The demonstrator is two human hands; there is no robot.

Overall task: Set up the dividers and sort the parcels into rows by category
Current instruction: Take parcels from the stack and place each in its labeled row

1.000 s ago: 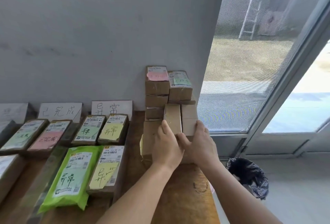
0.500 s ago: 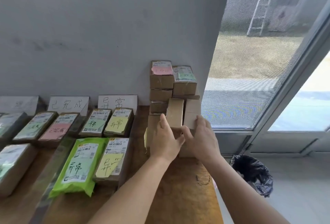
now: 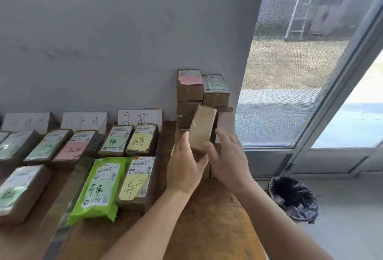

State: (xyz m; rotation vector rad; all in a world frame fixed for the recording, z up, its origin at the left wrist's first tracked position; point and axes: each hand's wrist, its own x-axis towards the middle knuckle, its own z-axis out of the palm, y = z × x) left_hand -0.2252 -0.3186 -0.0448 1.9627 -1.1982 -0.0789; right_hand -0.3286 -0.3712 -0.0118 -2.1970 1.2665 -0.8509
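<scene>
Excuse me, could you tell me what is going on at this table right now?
A person is sorting parcels on a wooden table. The left hand grips a plain cardboard box, tilted, in front of the unsorted stack by the wall; the right hand is open beside it. Labelled parcels already lie in rows below handwritten signs.

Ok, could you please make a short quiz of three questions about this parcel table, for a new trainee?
1. True or false: the left hand holds a plain brown box that is tilted, not lying flat.
2. Which parcel lies directly left of the near box with the yellow note?
A. a green bag
B. a black bag
C. a white envelope
3. Fill in: the top box of the stack by the wall carries a ____ note.

Key: 1 true; 2 A; 3 pink. The right hand is beside the brown box, fingers spread.
</scene>
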